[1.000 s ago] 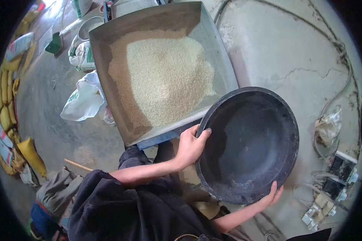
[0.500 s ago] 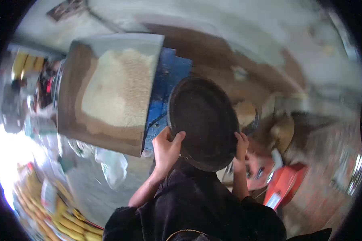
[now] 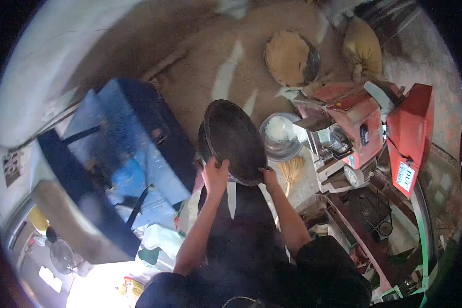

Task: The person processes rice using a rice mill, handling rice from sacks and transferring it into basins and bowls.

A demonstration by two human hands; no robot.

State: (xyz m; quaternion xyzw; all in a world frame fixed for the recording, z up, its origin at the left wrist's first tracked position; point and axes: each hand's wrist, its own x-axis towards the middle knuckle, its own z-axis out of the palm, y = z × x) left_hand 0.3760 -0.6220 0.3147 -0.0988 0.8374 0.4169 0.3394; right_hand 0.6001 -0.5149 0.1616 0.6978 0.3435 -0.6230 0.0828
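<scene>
Both my hands hold a round black basin [image 3: 236, 141] in front of my body, tilted so its dark inside faces me. My left hand [image 3: 215, 177] grips the near left rim, thumb over the edge. At the near right rim, my right hand [image 3: 268, 177] is closed on the edge, its fingers partly hidden. No contents show in the basin. Just beyond its right side stands a clear tub [image 3: 282, 149] with white grain or flour in it. A straw broom [image 3: 291, 172] lies close to my right hand.
A red machine [image 3: 354, 126] with a red hopper [image 3: 410, 133] stands at right, above a frame with a belt and pulley [image 3: 385, 227]. Farther back are a pan of brown powder [image 3: 288, 56] and a yellowish sack [image 3: 363, 49]. Blue metal equipment [image 3: 133, 149] fills the left.
My view has swung right, away from the large tray of pale grain. The black basin stays in both hands. The red machine and clear tub now show plainly.
</scene>
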